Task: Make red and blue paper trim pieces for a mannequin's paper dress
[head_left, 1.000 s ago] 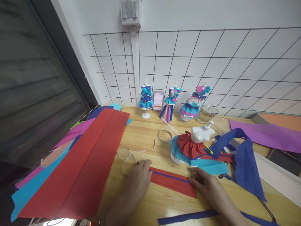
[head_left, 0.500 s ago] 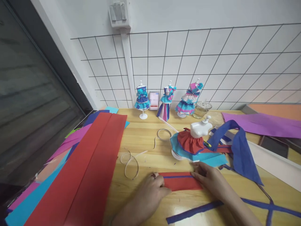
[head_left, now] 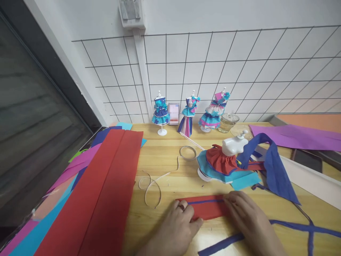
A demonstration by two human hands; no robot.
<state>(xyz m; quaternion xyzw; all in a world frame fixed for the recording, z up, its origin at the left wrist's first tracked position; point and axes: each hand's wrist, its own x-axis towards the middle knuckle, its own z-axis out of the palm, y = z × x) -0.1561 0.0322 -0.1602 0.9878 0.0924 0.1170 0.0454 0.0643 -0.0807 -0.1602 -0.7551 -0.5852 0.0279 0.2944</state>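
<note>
A short red crepe paper strip [head_left: 209,210] with a thin blue stripe along it lies on the table in front of me. Closed on its left end, my left hand [head_left: 179,220] wears a ring, and its thumb presses the lower edge. At the other end my right hand [head_left: 243,215] pinches the strip, its fingertips partly covering the corner. Just beyond the right hand, a small white dress form [head_left: 234,145] leans over, dressed in a red gathered layer [head_left: 221,160] over a light blue skirt [head_left: 210,166]. A narrow blue strip [head_left: 222,244] passes beneath my right forearm.
Long red sheets [head_left: 106,192] cover the left side, over other coloured paper. Several dressed mini forms stand by the tiled wall, including a blue one [head_left: 161,112], near a glass jar [head_left: 228,123]. Thin cord [head_left: 160,177] lies mid-table; a blue piece [head_left: 279,177] lies right.
Both hands and the red strip sit slightly further right in view, and my right hand has turned more over the strip's end. The view itself has shifted a little.
</note>
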